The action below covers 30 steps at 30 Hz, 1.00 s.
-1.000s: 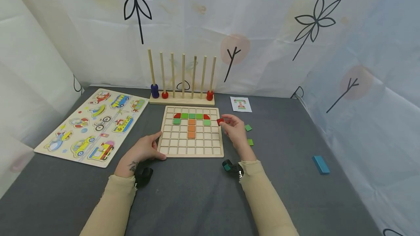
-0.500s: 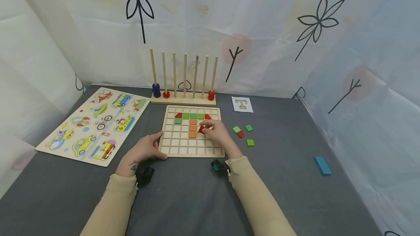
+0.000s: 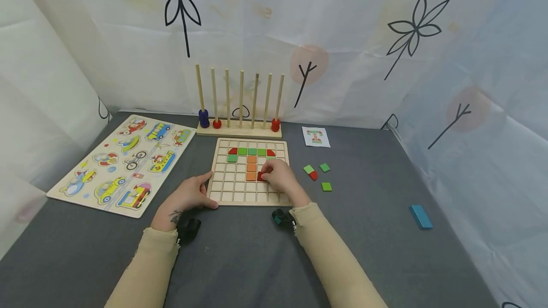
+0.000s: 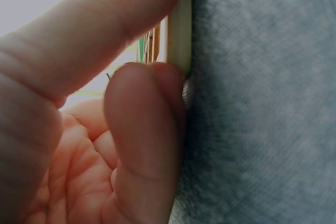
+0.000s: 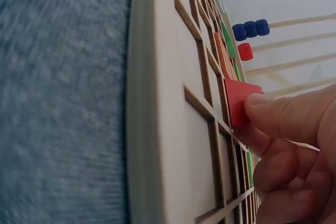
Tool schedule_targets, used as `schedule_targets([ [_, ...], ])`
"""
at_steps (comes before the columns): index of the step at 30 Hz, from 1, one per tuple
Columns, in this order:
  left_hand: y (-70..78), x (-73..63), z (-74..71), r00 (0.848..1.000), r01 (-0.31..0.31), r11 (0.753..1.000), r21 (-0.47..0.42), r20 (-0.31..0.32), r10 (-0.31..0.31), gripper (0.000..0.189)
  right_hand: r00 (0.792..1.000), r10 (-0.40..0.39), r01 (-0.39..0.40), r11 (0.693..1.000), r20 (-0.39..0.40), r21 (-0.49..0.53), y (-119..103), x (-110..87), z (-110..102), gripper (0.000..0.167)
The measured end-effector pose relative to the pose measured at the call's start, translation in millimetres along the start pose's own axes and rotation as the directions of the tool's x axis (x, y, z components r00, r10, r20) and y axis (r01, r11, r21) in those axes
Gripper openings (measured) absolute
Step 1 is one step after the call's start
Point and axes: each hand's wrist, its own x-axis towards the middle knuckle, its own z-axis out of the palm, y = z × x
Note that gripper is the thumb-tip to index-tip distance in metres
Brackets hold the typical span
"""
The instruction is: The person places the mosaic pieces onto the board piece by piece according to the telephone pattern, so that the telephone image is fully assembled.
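Observation:
A wooden grid board (image 3: 220, 189) lies on the table with green, orange and red tiles set in a T-like pattern. My left hand (image 3: 192, 192) holds its near left corner, the thumb at the front edge and the index finger along the left side. My right hand (image 3: 280, 176) is over the board's right half. Between thumb and fingers it pinches a red tile (image 5: 239, 98), which stands tilted at a cell right of the lowest orange tile (image 3: 250, 176). The fingers partly cover that tile and hide cells beneath them.
Loose green tiles (image 3: 327, 187) and a red quarter-round tile (image 3: 313, 175) lie right of the board. A pattern card (image 3: 316, 137) sits behind them, a peg stand (image 3: 239, 129) at the back, a vehicle puzzle (image 3: 122, 165) at left and a blue block (image 3: 420, 216) at right.
My right hand has moved left and nearer from the board's right edge, bringing the red tile down to a cell beside the lowest orange tile. The left hand keeps its place at the corner.

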Motion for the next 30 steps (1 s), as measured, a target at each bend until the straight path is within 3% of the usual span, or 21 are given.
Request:
schedule_targets([
  [8, 0.3, 0.8, -0.2, 1.000, 0.002, 1.000, 0.000, 0.003, -0.002, 0.103, 0.999, 0.035, -0.034, 0.997, 0.007, -0.071, -3, -0.8, 1, 0.007],
  [15, 0.6, 0.7, -0.7, 1.000, 0.010, 1.000, 0.009, 0.008, -0.010, 0.103, 0.999, 0.036, -0.036, 0.999, 0.010, -0.038, -3, -3.8, -4, 0.017],
  [22, 1.1, 0.2, -0.7, 1.000, 0.012, 1.000, 0.009, 0.006, -0.012, 0.103, 0.989, 0.067, -0.062, 0.997, -0.135, 0.041, 12, -9.9, -29, 0.023],
  [30, 1.6, 0.5, -0.1, 1.000, 0.019, 1.000, 0.010, 0.005, -0.019, 0.103, 0.937, 0.206, -0.200, 0.979, -0.282, 0.050, 46, -21.4, -62, 0.026],
])
